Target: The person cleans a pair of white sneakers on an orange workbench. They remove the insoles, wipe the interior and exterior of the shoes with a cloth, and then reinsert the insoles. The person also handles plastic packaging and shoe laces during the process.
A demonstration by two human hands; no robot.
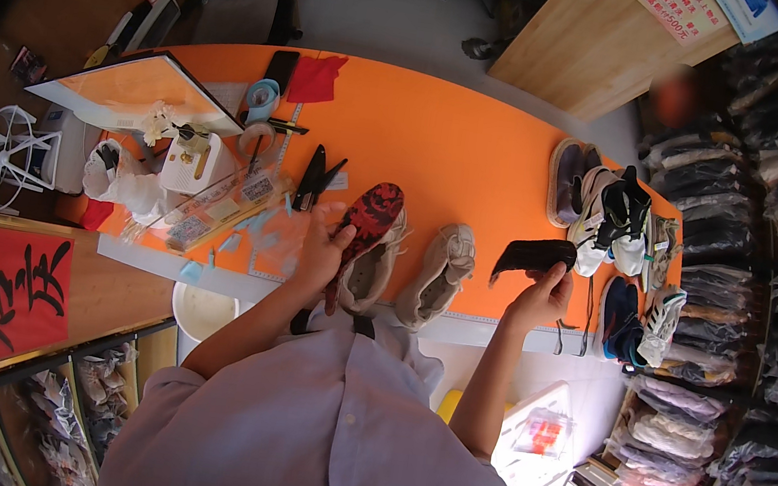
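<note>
My left hand (pixel 323 253) grips a red and black patterned insole (pixel 371 218), held upright over the near edge of the orange table. In my right hand (pixel 544 297) is a dark, glossy, curved piece (pixel 533 256), perhaps the other insole; its kind is not plain. Two off-white lace-up shoes stand on the table between my hands: the left shoe (pixel 367 277) is partly behind the patterned insole, and the right shoe (pixel 437 279) stands apart from it with its opening towards me. Black scissors (pixel 318 178) lie just beyond my left hand.
On the left of the orange table (pixel 433 131) are a monitor (pixel 147 93), a white box-shaped device (pixel 196 166), a tape dispenser (pixel 262 97), a red cloth (pixel 316 78) and plastic packaging (pixel 216 213). Several shoes (pixel 603 212) crowd the right end. Bagged garments (pixel 709 278) fill racks beyond.
</note>
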